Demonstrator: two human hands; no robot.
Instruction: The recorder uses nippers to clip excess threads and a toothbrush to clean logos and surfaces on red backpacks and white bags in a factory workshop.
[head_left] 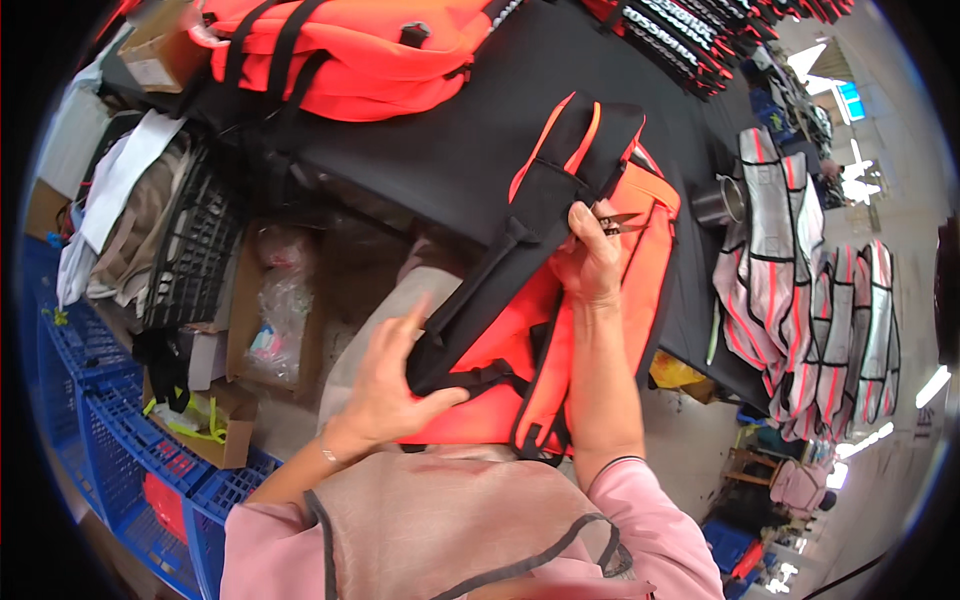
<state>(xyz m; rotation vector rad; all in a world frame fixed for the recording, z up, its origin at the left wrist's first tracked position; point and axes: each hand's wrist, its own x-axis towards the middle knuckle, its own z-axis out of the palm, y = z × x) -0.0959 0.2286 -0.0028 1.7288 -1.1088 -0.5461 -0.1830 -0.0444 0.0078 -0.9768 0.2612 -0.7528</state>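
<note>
At the black table's (420,170) edge, both hands, left (385,385) and right (588,262), grip pinching the orange vest's (500,340) black panel.

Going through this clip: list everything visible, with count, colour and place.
life vest: one, orange with black panels and straps, held at table edge
thread snips: one, metal, in right hand
table: one, black top, centre
vest pile: orange, table's far left
metal cup: one, table's right edge
reflective vests: several, grey with orange trim, hanging right
blue crates: several, lower left
cardboard box: one, brown, holds plastic bags, left
apron: beige, bottom centre
left hand: grips the vest's black lower corner
right hand: pinches the black panel, holding the snips
</note>
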